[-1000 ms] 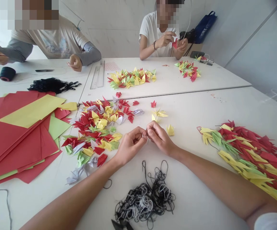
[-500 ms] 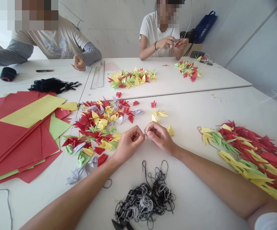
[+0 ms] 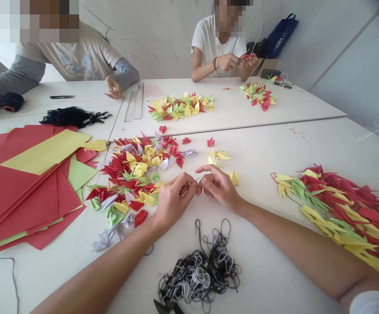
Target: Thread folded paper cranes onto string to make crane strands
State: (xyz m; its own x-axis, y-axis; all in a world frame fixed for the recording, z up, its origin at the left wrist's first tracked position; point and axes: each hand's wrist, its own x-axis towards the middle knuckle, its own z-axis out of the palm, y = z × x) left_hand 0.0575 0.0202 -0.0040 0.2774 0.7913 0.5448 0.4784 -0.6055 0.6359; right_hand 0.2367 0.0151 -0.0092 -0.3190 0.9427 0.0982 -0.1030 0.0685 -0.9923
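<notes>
My left hand point(image 3: 176, 195) is closed, thumb and index finger pinching a thin dark thread point(image 3: 197, 179) above the table. Facing it, my right hand point(image 3: 220, 187) has its index finger lifted, while the thumb and curled fingers meet at the same thread. The fingertips of both hands almost touch; the strand's full length is hidden. Nearer to me lies a tangle of black and grey cord point(image 3: 199, 270). Left of my hands spreads a heap of folded paper cranes point(image 3: 140, 168) in red, yellow, green and pale lilac. A yellow crane point(image 3: 233, 177) lies just beyond my right hand.
Coloured paper sheets point(image 3: 22, 187) are stacked at left, near a black cord bundle point(image 3: 74, 117). Strung cranes point(image 3: 346, 209) lie at right. Black scissors handles, partly cut off, show at the bottom. Two people sit across; one holds red paper point(image 3: 247, 56).
My right index finger has lifted and straightened away from the thumb. Across the table, the person at left has brought a hand to the black spool and opened the other hand.
</notes>
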